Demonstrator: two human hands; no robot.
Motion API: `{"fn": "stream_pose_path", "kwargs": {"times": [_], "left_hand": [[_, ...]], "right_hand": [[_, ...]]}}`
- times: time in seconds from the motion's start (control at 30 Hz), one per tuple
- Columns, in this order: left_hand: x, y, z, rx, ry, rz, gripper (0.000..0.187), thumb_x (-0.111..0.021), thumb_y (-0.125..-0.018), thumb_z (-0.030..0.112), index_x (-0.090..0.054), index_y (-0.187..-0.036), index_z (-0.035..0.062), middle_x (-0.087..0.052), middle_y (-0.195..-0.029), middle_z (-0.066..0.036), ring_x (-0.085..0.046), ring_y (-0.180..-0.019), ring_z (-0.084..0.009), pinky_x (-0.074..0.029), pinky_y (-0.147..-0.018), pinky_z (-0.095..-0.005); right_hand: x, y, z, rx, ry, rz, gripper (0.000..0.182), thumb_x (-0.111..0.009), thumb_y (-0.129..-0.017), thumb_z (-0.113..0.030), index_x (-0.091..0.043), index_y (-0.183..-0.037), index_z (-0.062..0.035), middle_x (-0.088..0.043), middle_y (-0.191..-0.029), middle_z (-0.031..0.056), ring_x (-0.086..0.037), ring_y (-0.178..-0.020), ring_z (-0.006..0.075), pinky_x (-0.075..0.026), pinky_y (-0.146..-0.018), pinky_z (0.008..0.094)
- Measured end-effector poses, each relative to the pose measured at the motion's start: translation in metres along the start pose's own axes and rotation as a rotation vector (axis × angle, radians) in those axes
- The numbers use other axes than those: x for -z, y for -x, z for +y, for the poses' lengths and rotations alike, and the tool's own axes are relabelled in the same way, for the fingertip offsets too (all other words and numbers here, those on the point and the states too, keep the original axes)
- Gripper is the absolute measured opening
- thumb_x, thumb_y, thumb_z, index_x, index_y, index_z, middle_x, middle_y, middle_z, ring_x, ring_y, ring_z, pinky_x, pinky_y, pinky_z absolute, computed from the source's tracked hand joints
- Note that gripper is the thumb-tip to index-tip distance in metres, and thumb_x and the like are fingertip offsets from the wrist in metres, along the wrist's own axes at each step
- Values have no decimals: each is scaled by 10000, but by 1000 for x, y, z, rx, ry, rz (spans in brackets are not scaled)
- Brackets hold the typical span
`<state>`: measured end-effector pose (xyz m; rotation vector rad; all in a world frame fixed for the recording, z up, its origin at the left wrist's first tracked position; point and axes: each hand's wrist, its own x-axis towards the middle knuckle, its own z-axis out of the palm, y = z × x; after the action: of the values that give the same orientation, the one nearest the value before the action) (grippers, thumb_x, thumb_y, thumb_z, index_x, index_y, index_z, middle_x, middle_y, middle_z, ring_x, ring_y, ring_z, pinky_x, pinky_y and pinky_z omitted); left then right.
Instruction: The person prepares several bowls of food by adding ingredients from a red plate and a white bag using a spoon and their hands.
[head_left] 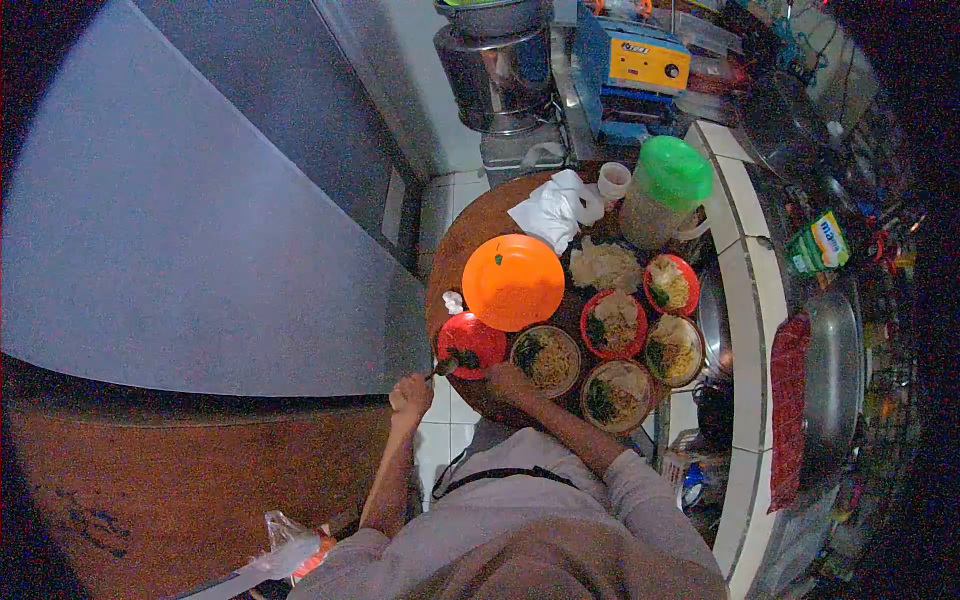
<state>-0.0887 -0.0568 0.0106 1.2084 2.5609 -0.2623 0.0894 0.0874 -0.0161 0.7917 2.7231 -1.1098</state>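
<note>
My left hand is closed round the handle of a spoon, whose dark bowl end is over the near left rim of a red bowl. Some dark green food lies in that bowl. At the bowl's near right edge is my right hand; its fingers are too dark and small to make out. Just right of it stands a bowl of noodles with greens. Beyond the red bowl lies an orange plate with a small green leaf on it.
On the round wooden table are several more noodle bowls, a clear bag, white tissue, a plastic cup and a green-lidded pitcher. A tiled ledge borders the right side.
</note>
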Motion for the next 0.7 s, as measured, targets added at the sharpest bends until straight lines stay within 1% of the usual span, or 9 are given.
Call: {"fn": "stream_pose_path", "kwargs": {"times": [0.17, 0.2, 0.27, 0.3, 0.37, 0.4, 0.47, 0.57, 0.7], "left_hand": [[-1, -6, 11, 73, 26, -40, 201, -588, -838, 235, -710, -903, 89, -713, -914, -174, -708, -887, -328, -585, -713, -451], [-6, -6, 7, 16, 24, -14, 207, -589, -843, 245, -709, -904, 88, -713, -919, -171, -710, -878, -324, -585, -713, -454], [-4, -6, 7, -42, 21, 11, 214, -590, -848, 256, -709, -906, 88, -714, -923, -169, -712, -869, -320, -584, -713, -456], [5, -5, 11, 13, 25, -34, 222, -589, -852, 262, -707, -918, 86, -712, -943, -170, -711, -870, -323, -582, -719, -458], [8, -3, 13, 67, 29, -78, 231, -588, -855, 269, -706, -929, 84, -710, -963, -172, -710, -872, -326, -580, -725, -461], [2, -3, 9, 24, 28, -44, 231, -583, -855, 260, -704, -940, 82, -708, -962, -180, -708, -870, -334, -580, -727, -458], [1, -1, 7, -20, 28, -10, 232, -578, -855, 250, -702, -950, 79, -706, -961, -189, -706, -869, -341, -579, -728, -456], [25, 6, 12, -14, 74, 18, 224, -560, -858, 225, -695, -950, 71, -700, -954, -204, -700, -865, -365, -580, -718, -459], [36, 3, 3, -17, 101, 67, 233, -557, -853, 216, -689, -959, 56, -696, -906, -212, -689, -845, -398, -570, -716, -495]], "right_hand": [[20, 28, -42, 185, -366, 467, 259, -532, -856, -241, -662, -872, -17, -612, -690, 216, -628, -694, 407, -500, -652, 529], [33, 35, -50, 185, -367, 468, 259, -532, -856, -241, -662, -872, -17, -612, -690, 216, -628, -694, 407, -500, -652, 529], [59, 42, -62, 74, -451, 279, 255, -520, -897, -259, -668, -873, -53, -649, -751, 185, -640, -711, 395, -501, -650, 522], [1, -4, -5, 73, -452, 279, 255, -520, -897, -259, -668, -873, -53, -649, -751, 185, -640, -711, 395, -501, -650, 522], [-134, -46, 111, 502, 181, 155, 269, -522, -939, -290, -677, -900, -74, -684, -819, 130, -664, -718, 312, -521, -633, 460], [-75, -18, 59, 502, 180, 155, 269, -522, -939, -290, -677, -900, -74, -684, -819, 130, -664, -718, 312, -521, -633, 460], [100, 53, -78, -118, -699, -66, 270, -533, -959, -289, -678, -941, -62, -680, -832, 107, -663, -710, 232, -532, -605, 396], [-137, -47, 108, -26, -647, -108, 264, -555, -958, -271, -678, -984, -39, -643, -761, 84, -628, -632, 183, -521, -542, 349], [-141, -49, 114, -178, -924, -139, 254, -543, -972, -253, -670, -1042, -44, -633, -746, 55, -600, -581, 164, -503, -503, 320]]}}
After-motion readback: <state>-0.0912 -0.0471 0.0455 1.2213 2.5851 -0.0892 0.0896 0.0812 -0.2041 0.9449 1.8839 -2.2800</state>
